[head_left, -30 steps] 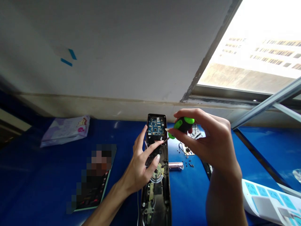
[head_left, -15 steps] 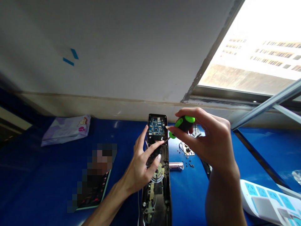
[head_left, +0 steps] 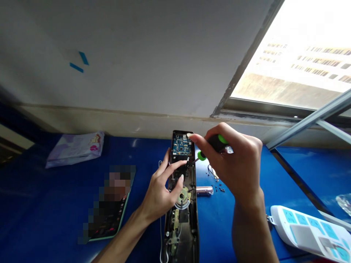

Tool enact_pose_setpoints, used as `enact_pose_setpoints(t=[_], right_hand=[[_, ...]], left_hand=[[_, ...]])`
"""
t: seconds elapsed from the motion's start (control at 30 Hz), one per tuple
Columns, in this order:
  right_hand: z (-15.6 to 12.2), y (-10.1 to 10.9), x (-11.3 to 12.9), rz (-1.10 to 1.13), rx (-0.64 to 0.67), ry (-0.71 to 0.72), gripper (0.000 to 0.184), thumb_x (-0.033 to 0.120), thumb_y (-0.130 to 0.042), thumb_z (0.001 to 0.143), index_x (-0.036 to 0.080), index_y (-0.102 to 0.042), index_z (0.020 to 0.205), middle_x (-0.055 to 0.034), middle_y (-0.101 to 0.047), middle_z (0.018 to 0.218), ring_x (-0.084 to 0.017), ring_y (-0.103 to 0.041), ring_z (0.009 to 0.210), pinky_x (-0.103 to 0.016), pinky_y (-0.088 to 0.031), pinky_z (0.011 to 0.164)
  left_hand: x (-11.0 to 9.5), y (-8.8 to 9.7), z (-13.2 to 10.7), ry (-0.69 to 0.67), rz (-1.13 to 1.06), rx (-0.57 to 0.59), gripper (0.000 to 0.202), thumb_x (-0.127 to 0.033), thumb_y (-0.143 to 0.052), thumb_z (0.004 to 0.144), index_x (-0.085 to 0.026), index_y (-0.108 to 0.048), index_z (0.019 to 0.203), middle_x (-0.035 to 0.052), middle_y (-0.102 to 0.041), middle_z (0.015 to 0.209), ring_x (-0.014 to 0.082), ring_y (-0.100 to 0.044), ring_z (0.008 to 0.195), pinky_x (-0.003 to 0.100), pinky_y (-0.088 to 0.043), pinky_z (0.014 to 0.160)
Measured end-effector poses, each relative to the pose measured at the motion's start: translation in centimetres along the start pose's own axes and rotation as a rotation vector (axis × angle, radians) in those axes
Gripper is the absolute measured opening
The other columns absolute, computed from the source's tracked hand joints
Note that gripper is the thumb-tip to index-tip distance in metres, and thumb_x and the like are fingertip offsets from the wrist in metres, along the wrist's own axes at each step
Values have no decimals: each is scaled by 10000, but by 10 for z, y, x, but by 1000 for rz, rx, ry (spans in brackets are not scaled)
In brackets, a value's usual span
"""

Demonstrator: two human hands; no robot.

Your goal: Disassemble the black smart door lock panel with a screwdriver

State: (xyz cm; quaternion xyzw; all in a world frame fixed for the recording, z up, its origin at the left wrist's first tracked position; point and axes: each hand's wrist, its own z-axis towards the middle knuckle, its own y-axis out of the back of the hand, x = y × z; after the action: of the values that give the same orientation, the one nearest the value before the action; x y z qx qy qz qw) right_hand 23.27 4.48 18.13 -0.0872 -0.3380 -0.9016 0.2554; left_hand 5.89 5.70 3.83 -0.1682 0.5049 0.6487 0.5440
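A long dark housing [head_left: 193, 219], open on top, lies lengthwise on the blue table. At its far end sits a blue circuit board [head_left: 182, 147]; a round metal mechanism [head_left: 182, 196] lies nearer to me. My right hand [head_left: 237, 157] is closed round a green and black screwdriver [head_left: 216, 143]. The screwdriver slants down to the left, its tip inside the housing below the board. My left hand [head_left: 161, 193] rests over the housing with fingers spread, the index fingertip close to the screwdriver's tip. What the tip touches is too small to make out.
Right of the housing lie a pinkish cylinder [head_left: 204, 190] and several small dark screws [head_left: 220, 188]. A white power strip [head_left: 309, 230] stands at the right. On the left are a tablet-like device [head_left: 109, 215], partly blurred, and a plastic packet [head_left: 75, 149]. A wall rises behind.
My right hand has turned its grip on the screwdriver and shifted slightly left. My left index finger stays by the tip. The whole view has moved a little.
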Motion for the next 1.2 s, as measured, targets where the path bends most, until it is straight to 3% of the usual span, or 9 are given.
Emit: enact_pose_setpoints(t=[0.13, 0.23, 0.33, 0.57, 0.67, 0.9, 0.97, 1.1, 1.2], right_hand=[[0, 15, -5, 130, 191, 6, 70, 220, -642, 1027, 170, -684, 1003, 27, -729, 813, -59, -618, 629, -192, -462, 604], [0, 26, -8, 192, 279, 15, 198, 138, -573, 1016, 164, -681, 1180, -4, -763, 999, -59, -654, 702, -180, -493, 640], [-1, 29, -9, 221, 309, 1, 240, 126, -575, 993, 169, -697, 1195, -11, -769, 1016, -73, -670, 723, -184, -491, 604], [0, 19, -8, 87, 150, 11, 202, 302, -714, 1002, 177, -722, 844, 40, -683, 681, -66, -539, 548, -227, -420, 538], [0, 22, -8, 143, 215, 22, 117, 214, -635, 1034, 178, -744, 1013, -7, -780, 896, -88, -675, 709, -215, -498, 642], [-2, 31, -7, 214, 313, 36, 411, 70, -577, 927, 162, -665, 1317, -47, -761, 1151, -128, -722, 963, -213, -558, 799], [-2, 30, -7, 239, 318, 36, 427, 65, -606, 890, 171, -671, 1298, -35, -758, 1133, -126, -713, 930, -212, -555, 778], [0, 24, -7, 233, 259, 3, 99, 247, -697, 978, 177, -724, 1043, 21, -740, 845, -67, -590, 606, -205, -479, 571], [1, 21, -8, 215, 233, 16, 166, 328, -723, 997, 182, -718, 917, 31, -731, 753, -63, -567, 561, -212, -449, 538]], left_hand=[[1, -1, -1, -11, -14, -23, 397, -248, -621, 968, -257, -691, 1359, 104, -427, 1706, 295, -496, 1522, 444, -432, 1255], [1, -2, -1, -9, -12, -21, 396, -251, -631, 961, -256, -696, 1352, 109, -421, 1709, 297, -515, 1507, 452, -446, 1245], [0, -2, 0, -5, -10, -16, 393, -255, -637, 956, -255, -700, 1343, 112, -412, 1714, 298, -526, 1499, 456, -452, 1242], [-3, 1, 2, -7, -11, -13, 375, -250, -628, 953, -248, -704, 1320, 91, -429, 1707, 303, -496, 1521, 451, -444, 1251], [-3, 1, 2, -5, -13, -10, 375, -246, -628, 952, -245, -704, 1319, 93, -436, 1703, 304, -497, 1521, 458, -442, 1253], [-2, 0, 1, 4, -4, -11, 377, -255, -628, 958, -244, -706, 1327, 111, -431, 1703, 300, -492, 1524, 468, -434, 1255], [-2, 0, 1, 3, -4, -6, 379, -252, -627, 958, -238, -705, 1329, 119, -419, 1709, 303, -492, 1524, 465, -435, 1254], [-2, 0, 1, -10, 3, -16, 380, -233, -624, 954, -231, -705, 1325, 122, -414, 1711, 311, -463, 1541, 459, -429, 1259], [-2, -1, 0, -7, 6, -20, 377, -225, -625, 953, -238, -706, 1321, 117, -411, 1714, 309, -469, 1537, 458, -436, 1255]])
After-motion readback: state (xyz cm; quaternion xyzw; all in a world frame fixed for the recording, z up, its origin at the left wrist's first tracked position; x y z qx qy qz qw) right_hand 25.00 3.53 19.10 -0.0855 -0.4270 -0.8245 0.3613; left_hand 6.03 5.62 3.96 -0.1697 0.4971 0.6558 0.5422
